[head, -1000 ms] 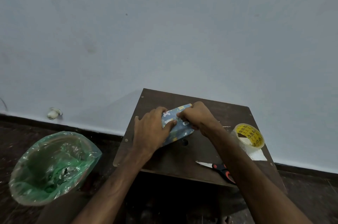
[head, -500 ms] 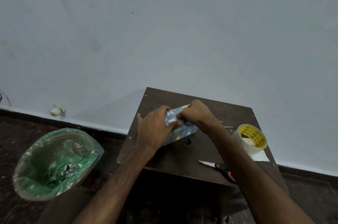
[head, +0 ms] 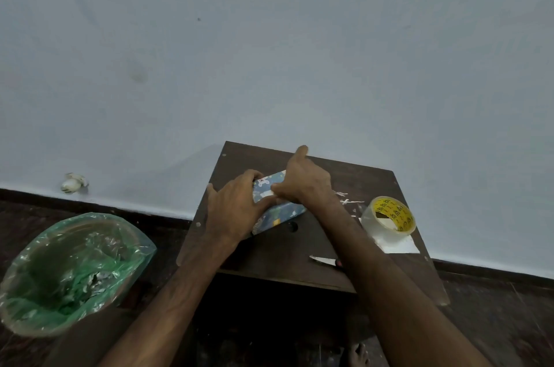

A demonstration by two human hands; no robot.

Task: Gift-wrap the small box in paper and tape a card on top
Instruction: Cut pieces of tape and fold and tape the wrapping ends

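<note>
Box (head: 280,212) inside table (head: 299,255) edges; left hand (head: 236,210) grips, right hand (head: 302,183) touches.

Gift-wrapped box (head: 280,212): small and flat, in blue paper printed with white cartoon figures and small yellow patches. It lies just below frame centre on the dark table (head: 299,249), with its near edge slanting up to the right. A short white strip (head: 265,194) sits on the top face, toward the left. The left hand (head: 233,210) grips the left end. The right hand (head: 302,183) covers the upper right part, thumb at the strip.

Tape roll (head: 389,218): clear, with a yellow printed core, at right of the box and apart from it. It rests on a white sheet (head: 403,247); card or paper, cannot tell.
</note>
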